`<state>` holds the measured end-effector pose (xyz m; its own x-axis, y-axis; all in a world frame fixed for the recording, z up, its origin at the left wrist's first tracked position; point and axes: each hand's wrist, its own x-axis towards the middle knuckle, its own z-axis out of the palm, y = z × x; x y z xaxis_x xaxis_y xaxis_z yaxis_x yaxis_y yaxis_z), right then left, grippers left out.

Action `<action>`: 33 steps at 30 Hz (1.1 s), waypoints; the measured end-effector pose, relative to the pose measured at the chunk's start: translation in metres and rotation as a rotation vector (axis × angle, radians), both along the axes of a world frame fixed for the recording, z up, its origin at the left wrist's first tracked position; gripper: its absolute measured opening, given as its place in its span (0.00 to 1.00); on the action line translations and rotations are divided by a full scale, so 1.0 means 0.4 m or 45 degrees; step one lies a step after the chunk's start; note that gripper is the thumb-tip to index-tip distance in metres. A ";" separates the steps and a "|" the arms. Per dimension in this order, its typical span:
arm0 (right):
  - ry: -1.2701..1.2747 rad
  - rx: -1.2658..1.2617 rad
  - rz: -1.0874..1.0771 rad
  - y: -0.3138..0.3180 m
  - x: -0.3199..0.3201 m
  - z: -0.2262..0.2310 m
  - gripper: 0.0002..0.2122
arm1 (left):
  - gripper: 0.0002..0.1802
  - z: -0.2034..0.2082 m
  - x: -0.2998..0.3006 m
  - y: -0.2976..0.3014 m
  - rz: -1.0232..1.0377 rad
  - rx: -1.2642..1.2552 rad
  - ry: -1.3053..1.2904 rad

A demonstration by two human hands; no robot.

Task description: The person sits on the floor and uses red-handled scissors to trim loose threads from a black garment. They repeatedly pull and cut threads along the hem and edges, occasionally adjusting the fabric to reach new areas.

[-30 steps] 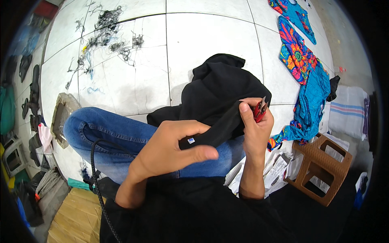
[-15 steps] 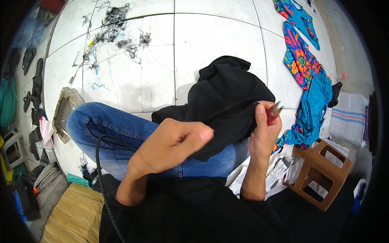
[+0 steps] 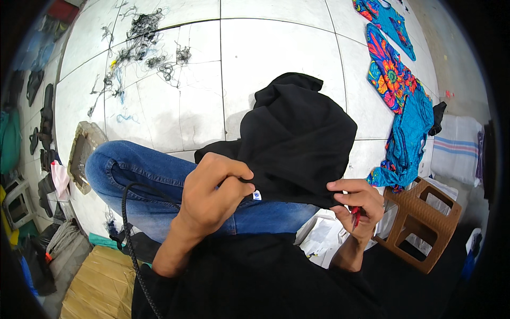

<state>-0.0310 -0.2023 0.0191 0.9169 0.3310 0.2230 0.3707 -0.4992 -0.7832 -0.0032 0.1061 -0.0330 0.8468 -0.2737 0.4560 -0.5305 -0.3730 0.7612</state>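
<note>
A black cloth garment [image 3: 303, 133] is spread over my lap and onto the tiles in front of my legs. My left hand [image 3: 215, 194] pinches its near edge, right beside a small white label [image 3: 257, 195]. At the other end of that edge, my right hand [image 3: 361, 204] grips the cloth between thumb and fingertips. A small red-handled tool [image 3: 356, 216], perhaps thread snips, is tucked in the right palm; its blades are mostly hidden. Between the two hands the edge is stretched nearly straight.
Tangled dark thread scraps [image 3: 143, 32] lie on the white tiles at the far left. Bright floral blue garments [image 3: 406, 127] stretch along the right. Close by are a brown plastic stool [image 3: 419, 226], a stone-like tray [image 3: 82, 154] and a wrapped tan bundle [image 3: 101, 279].
The right hand has come down and nearer, turning the tool into its palm and pulling the cloth edge out. My left hand has closed on the edge, and the white label now shows.
</note>
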 end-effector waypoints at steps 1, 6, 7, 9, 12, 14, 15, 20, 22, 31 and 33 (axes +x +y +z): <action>0.012 -0.022 0.001 0.001 -0.001 0.008 0.11 | 0.16 -0.001 -0.003 -0.001 0.001 -0.003 -0.043; -0.054 -0.010 -0.047 0.010 -0.012 -0.011 0.12 | 0.18 0.002 -0.015 0.001 0.066 0.025 -0.140; -0.076 -0.006 -0.059 0.012 -0.013 -0.016 0.13 | 0.19 0.002 -0.014 0.002 0.074 0.018 -0.137; -0.151 -0.017 -0.100 0.012 -0.016 -0.026 0.15 | 0.14 0.004 -0.007 -0.007 0.119 0.031 -0.186; -0.287 -0.067 -0.157 0.005 -0.022 -0.035 0.15 | 0.12 0.004 -0.004 -0.015 0.140 0.060 -0.246; -0.343 -0.106 -0.147 -0.009 -0.023 -0.036 0.16 | 0.12 0.002 -0.007 -0.014 0.138 0.088 -0.287; -0.363 -0.121 -0.164 -0.009 -0.026 -0.039 0.16 | 0.11 -0.001 -0.011 -0.010 0.136 0.106 -0.311; -0.425 -0.120 -0.173 0.002 -0.033 -0.049 0.16 | 0.12 -0.014 -0.021 -0.002 0.119 0.116 -0.335; -0.436 -0.118 -0.180 0.001 -0.037 -0.052 0.16 | 0.15 -0.012 -0.022 -0.008 0.112 0.110 -0.305; -0.420 -0.066 -0.191 0.002 -0.041 -0.047 0.16 | 0.16 0.020 -0.024 -0.042 0.061 0.137 -0.194; -0.427 -0.067 -0.192 0.000 -0.042 -0.045 0.16 | 0.17 0.044 -0.035 -0.069 0.072 0.131 -0.224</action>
